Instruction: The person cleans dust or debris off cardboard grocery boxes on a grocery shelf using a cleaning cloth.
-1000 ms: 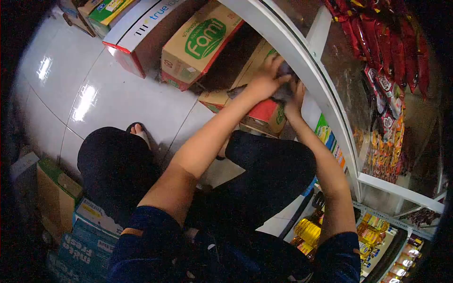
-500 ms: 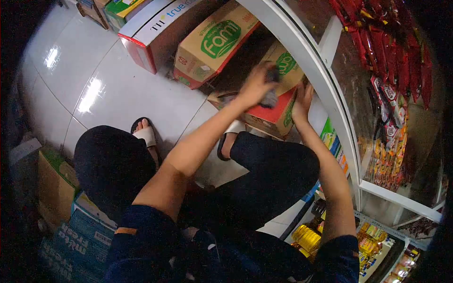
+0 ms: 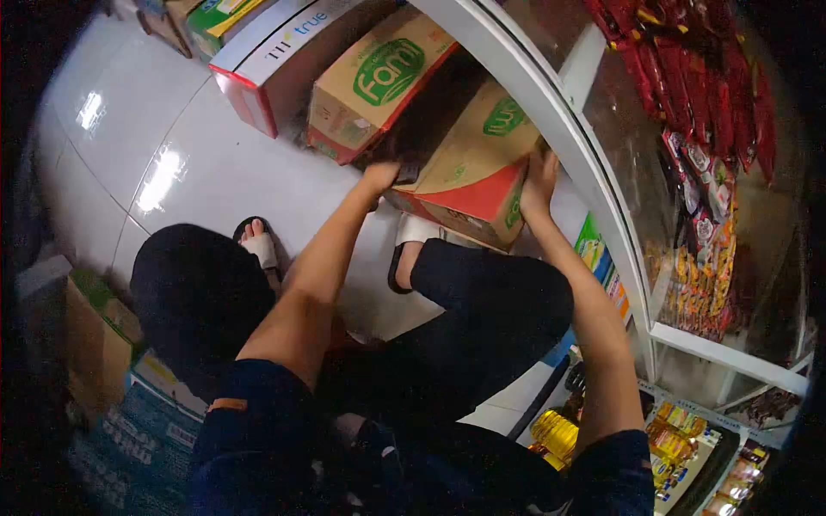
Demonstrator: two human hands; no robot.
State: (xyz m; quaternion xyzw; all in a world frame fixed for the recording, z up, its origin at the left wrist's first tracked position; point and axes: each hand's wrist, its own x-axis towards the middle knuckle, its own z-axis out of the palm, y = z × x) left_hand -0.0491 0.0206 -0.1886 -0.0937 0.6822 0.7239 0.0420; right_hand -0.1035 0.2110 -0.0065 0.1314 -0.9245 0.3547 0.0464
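Note:
A brown-and-red Fami carton (image 3: 469, 172) lies between my two hands, tilted in view beside the display case. My left hand (image 3: 381, 178) is at its left front corner, closed on a dark cloth (image 3: 406, 175) of which only a small part shows. Against the carton's right side rests my right hand (image 3: 538, 187), fingers stretched out along the wall and partly in shadow.
A second Fami carton (image 3: 379, 82) and a white TH true carton (image 3: 288, 56) stand to the left on the tiled floor (image 3: 172, 129). The white-framed glass case (image 3: 594, 138) curves along the right. Oil bottles (image 3: 555, 434) sit lower right, blue packs (image 3: 146, 439) lower left.
My left hand has swept the cloth from above the carton's top left to its left corner, uncovering the red-and-brown top. My right hand stays at the right side.

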